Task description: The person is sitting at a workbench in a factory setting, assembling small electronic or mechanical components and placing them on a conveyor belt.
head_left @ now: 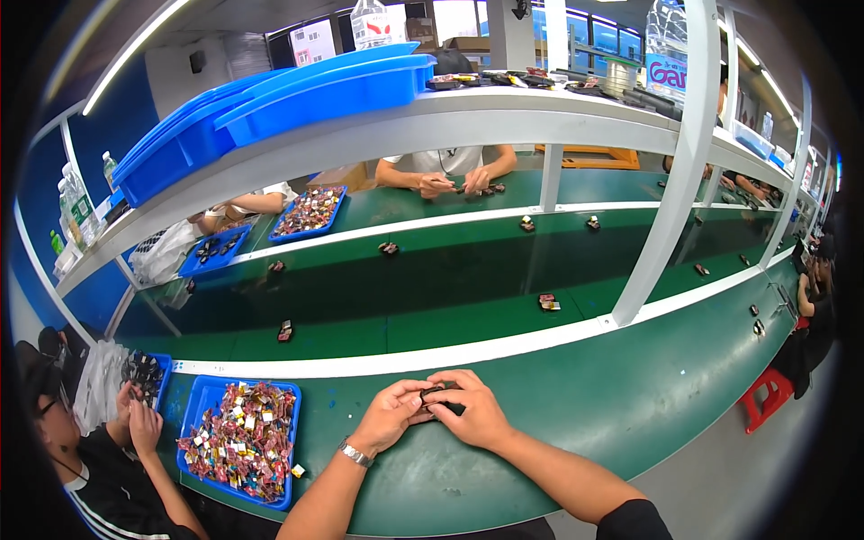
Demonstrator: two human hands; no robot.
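My left hand (389, 416) and my right hand (472, 409) meet over the green bench (576, 396) near its front edge. Both are closed around a small black part (441, 397) held between the fingertips. A metal watch (355, 453) sits on my left wrist. To the left of my hands stands a blue tray (238, 441) filled with several small wrapped pieces in red, yellow and white.
A dark green conveyor belt (405, 288) runs across the middle with several small black parts (548, 302) on it. Blue tubs (297, 99) are stacked on the white shelf above. People work at the left (117, 450), across the belt (450, 171) and at the right.
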